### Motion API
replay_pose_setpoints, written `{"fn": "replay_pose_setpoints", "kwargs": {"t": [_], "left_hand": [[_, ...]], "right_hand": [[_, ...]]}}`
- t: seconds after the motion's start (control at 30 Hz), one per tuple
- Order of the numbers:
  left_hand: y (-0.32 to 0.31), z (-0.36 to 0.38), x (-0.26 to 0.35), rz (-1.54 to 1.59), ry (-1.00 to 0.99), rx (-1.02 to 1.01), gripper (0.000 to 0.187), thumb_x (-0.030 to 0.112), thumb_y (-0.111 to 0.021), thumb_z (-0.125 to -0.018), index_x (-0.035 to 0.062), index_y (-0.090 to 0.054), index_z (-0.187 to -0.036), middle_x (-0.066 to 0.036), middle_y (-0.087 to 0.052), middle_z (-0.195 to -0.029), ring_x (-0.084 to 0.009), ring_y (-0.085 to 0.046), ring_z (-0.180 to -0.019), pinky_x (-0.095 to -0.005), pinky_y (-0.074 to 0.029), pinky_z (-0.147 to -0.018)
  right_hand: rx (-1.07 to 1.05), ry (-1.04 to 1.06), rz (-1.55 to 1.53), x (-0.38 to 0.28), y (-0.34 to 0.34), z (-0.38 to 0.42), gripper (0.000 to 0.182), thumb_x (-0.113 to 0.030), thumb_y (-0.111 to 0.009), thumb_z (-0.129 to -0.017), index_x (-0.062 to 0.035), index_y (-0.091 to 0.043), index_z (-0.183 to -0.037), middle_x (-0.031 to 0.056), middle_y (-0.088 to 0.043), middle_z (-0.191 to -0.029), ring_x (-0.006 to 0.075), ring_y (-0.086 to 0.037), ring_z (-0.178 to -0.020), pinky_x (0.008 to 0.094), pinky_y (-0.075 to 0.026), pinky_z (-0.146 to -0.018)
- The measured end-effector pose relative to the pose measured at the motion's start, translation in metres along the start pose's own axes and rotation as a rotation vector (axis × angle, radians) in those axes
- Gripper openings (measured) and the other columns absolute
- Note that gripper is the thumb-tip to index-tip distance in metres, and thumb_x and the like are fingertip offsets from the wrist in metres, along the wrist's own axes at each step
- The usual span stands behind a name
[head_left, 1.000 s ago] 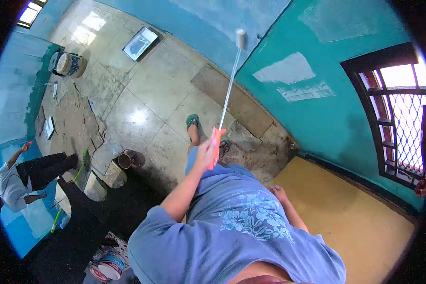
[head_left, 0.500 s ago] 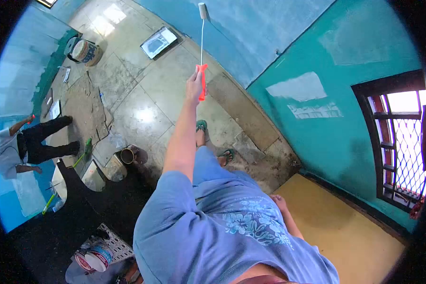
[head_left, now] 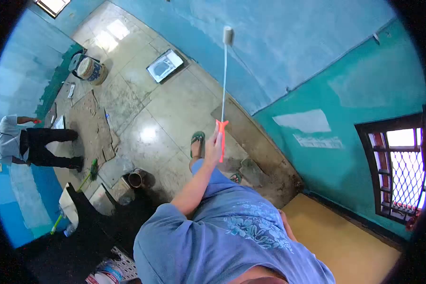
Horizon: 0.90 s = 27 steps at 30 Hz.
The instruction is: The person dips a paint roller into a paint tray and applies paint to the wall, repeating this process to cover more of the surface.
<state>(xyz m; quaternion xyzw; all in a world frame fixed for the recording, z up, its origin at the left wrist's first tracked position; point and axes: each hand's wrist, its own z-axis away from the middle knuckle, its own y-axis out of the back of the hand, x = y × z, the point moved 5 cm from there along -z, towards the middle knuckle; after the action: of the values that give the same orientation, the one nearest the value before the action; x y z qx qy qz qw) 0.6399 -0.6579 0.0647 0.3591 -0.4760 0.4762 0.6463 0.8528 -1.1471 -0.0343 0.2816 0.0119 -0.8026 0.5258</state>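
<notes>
My left hand (head_left: 215,147) is closed around the orange handle (head_left: 222,142) of a paint roller. Its long thin metal rod points away from me, and the small pale roller head (head_left: 228,35) is at the light blue wall (head_left: 288,42); whether it touches cannot be made out. At the right side of my blue patterned shirt, a strip of my right arm (head_left: 287,227) shows; the fingers of that hand are hidden.
A paint tray (head_left: 164,66) lies on the tiled floor beside the wall. Further left are a bucket (head_left: 92,70), a green-headed brush (head_left: 93,169) and a co-worker (head_left: 9,142) by the other wall. A brown pot (head_left: 136,179) stands nearer. A barred window (head_left: 397,165) is at right.
My left hand has come lower in view and to the right with the roller, whose head is lower too. The view has shifted. My right hand has slipped mostly out of sight behind the shirt.
</notes>
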Motion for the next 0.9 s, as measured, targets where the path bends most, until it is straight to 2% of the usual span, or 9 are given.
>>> {"fn": "replay_pose_setpoints", "kwargs": {"t": [0.17, 0.27, 0.4, 0.57, 0.6, 0.63, 0.7, 0.77, 0.9], "left_hand": [[0.075, -0.170, 0.064, 0.179, 0.075, 0.139, 0.040, 0.027, -0.045, -0.097, 0.0127, -0.047, -0.135, 0.000, -0.046, -0.059, -0.0100, -0.047, -0.044, -0.0274, -0.039, -0.041], [0.128, -0.277, 0.087, 0.136, -0.005, 0.150, 0.039, 0.029, -0.046, -0.097, 0.0081, -0.053, -0.129, -0.002, -0.049, -0.059, -0.0123, -0.049, -0.043, -0.0277, -0.041, -0.039], [0.163, -0.328, 0.122, 0.176, 0.007, 0.124, 0.038, 0.031, -0.047, -0.096, 0.0061, -0.054, -0.125, -0.002, -0.049, -0.058, -0.0125, -0.051, -0.044, -0.0275, -0.041, -0.039], [0.154, -0.206, 0.111, 0.129, 0.147, 0.042, 0.037, 0.027, -0.045, -0.098, 0.0056, -0.053, -0.127, 0.000, -0.047, -0.060, -0.0084, -0.047, -0.046, -0.0256, -0.039, -0.041], [0.151, -0.168, 0.120, 0.164, 0.334, -0.101, 0.039, 0.026, -0.047, -0.097, 0.0064, -0.050, -0.132, 0.001, -0.047, -0.062, -0.0073, -0.045, -0.047, -0.0240, -0.038, -0.043], [0.154, -0.142, 0.054, -0.085, -0.170, -0.053, 0.043, 0.024, -0.048, -0.097, 0.0122, -0.043, -0.138, 0.002, -0.048, -0.063, -0.0064, -0.044, -0.047, -0.0227, -0.038, -0.043], [0.151, -0.092, 0.114, 0.136, 0.269, -0.233, 0.045, 0.020, -0.048, -0.097, 0.0166, -0.039, -0.141, 0.003, -0.048, -0.064, -0.0059, -0.043, -0.048, -0.0214, -0.038, -0.044], [0.158, -0.090, 0.106, 0.137, 0.308, -0.233, 0.045, 0.019, -0.048, -0.097, 0.0164, -0.039, -0.141, 0.003, -0.048, -0.064, -0.0059, -0.043, -0.048, -0.0215, -0.038, -0.044], [0.171, -0.148, 0.093, 0.026, 0.108, -0.114, 0.043, 0.017, -0.047, -0.097, 0.0151, -0.042, -0.139, 0.003, -0.047, -0.065, -0.0066, -0.044, -0.048, -0.0220, -0.039, -0.045]], "right_hand": [[-0.018, 0.007, 0.139, -0.081, -0.052, 0.019, 0.021, -0.016, -0.055, -0.087, 0.0006, -0.065, -0.095, 0.0084, -0.066, -0.085, 0.0194, -0.061, -0.075, 0.0327, -0.049, -0.069], [-0.106, -0.081, 0.240, -0.061, -0.066, -0.018, 0.024, -0.019, -0.054, -0.087, -0.0010, -0.063, -0.101, 0.0089, -0.065, -0.084, 0.0200, -0.061, -0.074, 0.0330, -0.049, -0.068], [-0.138, 0.061, 0.299, -0.124, -0.113, -0.008, 0.026, -0.023, -0.053, -0.089, -0.0038, -0.063, -0.103, 0.0081, -0.065, -0.084, 0.0198, -0.061, -0.074, 0.0341, -0.049, -0.066], [-0.253, 0.171, 0.381, -0.137, -0.150, -0.040, 0.029, -0.028, -0.054, -0.088, -0.0057, -0.062, -0.105, 0.0062, -0.064, -0.086, 0.0188, -0.060, -0.077, 0.0341, -0.048, -0.066], [-0.251, 0.166, 0.384, -0.161, -0.156, -0.035, 0.029, -0.028, -0.054, -0.088, -0.0057, -0.062, -0.105, 0.0062, -0.064, -0.086, 0.0188, -0.060, -0.077, 0.0341, -0.048, -0.066], [-0.233, 0.019, 0.450, -0.202, -0.167, -0.021, 0.030, -0.028, -0.054, -0.087, -0.0057, -0.062, -0.106, 0.0063, -0.064, -0.089, 0.0180, -0.060, -0.080, 0.0330, -0.048, -0.067], [-0.212, -0.126, 0.517, -0.216, -0.167, -0.021, 0.031, -0.028, -0.055, -0.087, -0.0057, -0.061, -0.107, 0.0064, -0.063, -0.091, 0.0172, -0.060, -0.084, 0.0319, -0.049, -0.069], [-0.417, 0.341, 0.567, -0.170, -0.149, -0.064, 0.031, -0.029, -0.056, -0.087, -0.0067, -0.061, -0.108, 0.0051, -0.063, -0.096, 0.0151, -0.059, -0.088, 0.0308, -0.048, -0.072], [-0.257, 0.130, 0.485, -0.185, -0.120, -0.100, 0.029, -0.030, -0.050, -0.089, -0.0076, -0.062, -0.102, 0.0061, -0.061, -0.089, 0.0186, -0.058, -0.078, 0.0346, -0.048, -0.072]]}}
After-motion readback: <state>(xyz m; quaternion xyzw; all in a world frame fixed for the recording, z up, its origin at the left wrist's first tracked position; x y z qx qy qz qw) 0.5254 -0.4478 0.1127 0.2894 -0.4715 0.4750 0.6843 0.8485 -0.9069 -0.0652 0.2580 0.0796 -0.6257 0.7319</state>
